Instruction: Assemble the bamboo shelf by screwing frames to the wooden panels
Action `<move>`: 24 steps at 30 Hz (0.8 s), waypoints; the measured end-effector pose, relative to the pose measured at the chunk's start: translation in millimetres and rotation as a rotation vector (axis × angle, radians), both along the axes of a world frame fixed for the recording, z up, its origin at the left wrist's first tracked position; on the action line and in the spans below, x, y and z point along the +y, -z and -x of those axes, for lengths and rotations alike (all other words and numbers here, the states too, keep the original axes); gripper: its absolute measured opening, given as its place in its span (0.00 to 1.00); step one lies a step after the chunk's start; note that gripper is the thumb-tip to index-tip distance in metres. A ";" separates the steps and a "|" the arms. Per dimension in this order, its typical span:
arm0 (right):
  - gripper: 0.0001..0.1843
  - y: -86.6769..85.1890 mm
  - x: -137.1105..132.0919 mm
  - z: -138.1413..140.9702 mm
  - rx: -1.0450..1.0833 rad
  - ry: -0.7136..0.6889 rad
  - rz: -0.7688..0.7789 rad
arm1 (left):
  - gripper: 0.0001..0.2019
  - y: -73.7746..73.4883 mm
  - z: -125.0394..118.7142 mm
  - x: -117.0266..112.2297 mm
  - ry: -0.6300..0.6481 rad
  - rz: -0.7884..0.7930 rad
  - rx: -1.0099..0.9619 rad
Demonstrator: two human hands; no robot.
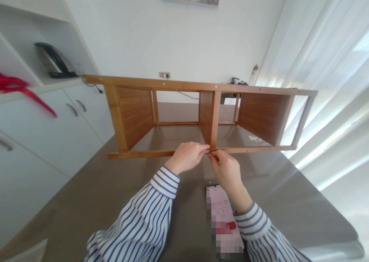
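Observation:
A brown wooden shelf rack (211,115) lies on its side on the table, its panels standing as upright dividers. My left hand (188,156) is closed at the near lower rail, fingertips against the joint with the middle divider. Just right of it, my right hand (227,169) pinches at the same joint. Whatever sits between its fingertips is too small or hidden to make out. Below my right wrist, a phone (220,200) with a timer on its partly blurred screen lies on the table.
The grey-brown table (276,200) extends under the rack, with a rounded corner at the right. White cabinets (52,127) stand at the left, carrying an electric kettle (54,60) and a red ribbon (25,87). Sheer curtains (325,62) hang along the right side.

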State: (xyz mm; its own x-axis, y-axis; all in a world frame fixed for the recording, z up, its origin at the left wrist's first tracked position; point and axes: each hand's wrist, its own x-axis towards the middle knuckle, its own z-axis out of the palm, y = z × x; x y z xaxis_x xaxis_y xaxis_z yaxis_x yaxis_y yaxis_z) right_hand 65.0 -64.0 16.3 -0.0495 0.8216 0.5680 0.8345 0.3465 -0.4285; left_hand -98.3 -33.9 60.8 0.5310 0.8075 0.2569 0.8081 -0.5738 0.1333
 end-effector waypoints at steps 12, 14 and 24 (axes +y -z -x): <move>0.10 -0.4 -3.9 2.5 -0.102 0.071 0.041 | 0.18 0.1 0.6 -0.4 0.001 -0.006 -0.012; 0.10 1.3 -3.6 2.7 -0.114 0.066 0.017 | 0.18 0.4 1.0 -0.2 0.002 -0.004 -0.013; 0.11 2.1 -6.2 -6.4 -0.103 -0.001 -0.022 | 0.18 1.0 1.6 0.3 0.003 0.001 -0.019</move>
